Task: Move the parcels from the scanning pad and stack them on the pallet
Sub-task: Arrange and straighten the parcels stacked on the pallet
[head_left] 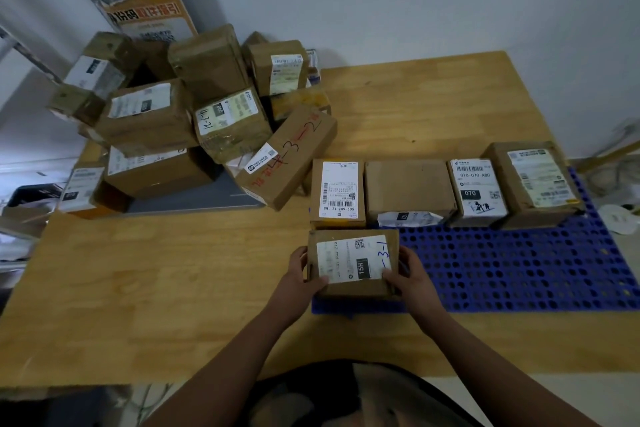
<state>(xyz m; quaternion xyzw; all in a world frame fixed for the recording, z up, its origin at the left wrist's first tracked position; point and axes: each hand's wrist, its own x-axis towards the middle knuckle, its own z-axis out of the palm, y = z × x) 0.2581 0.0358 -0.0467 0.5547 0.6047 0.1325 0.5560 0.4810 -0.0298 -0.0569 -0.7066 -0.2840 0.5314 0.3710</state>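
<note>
Between the fingers (pixel 393 276), one parcel (pixel 353 263) on the pallet (pixel 519 267).
Left hand (pixel 299 274) and right hand (pixel 414 276) grip its ends; four parcels (pixel 410 189) stand just beyond.

Gripping small brown parcel (pixel 353 263) w/ both hands: left hand (pixel 301 270) on its left side, right hand (pixel 412 274) on its right, fingers (pixel 300 255) curled round the edges, thumbs on top by the white label. Positioned at near-left corner of blue perforated pallet (pixel 519 267), just in front of row of 4 parcels (pixel 410 187) along pallet's far edge. Further left on wooden surface (pixel 173 270), pile of parcels (pixel 149 114) heaped on & around grey scanning pad (pixel 214 198).
</note>
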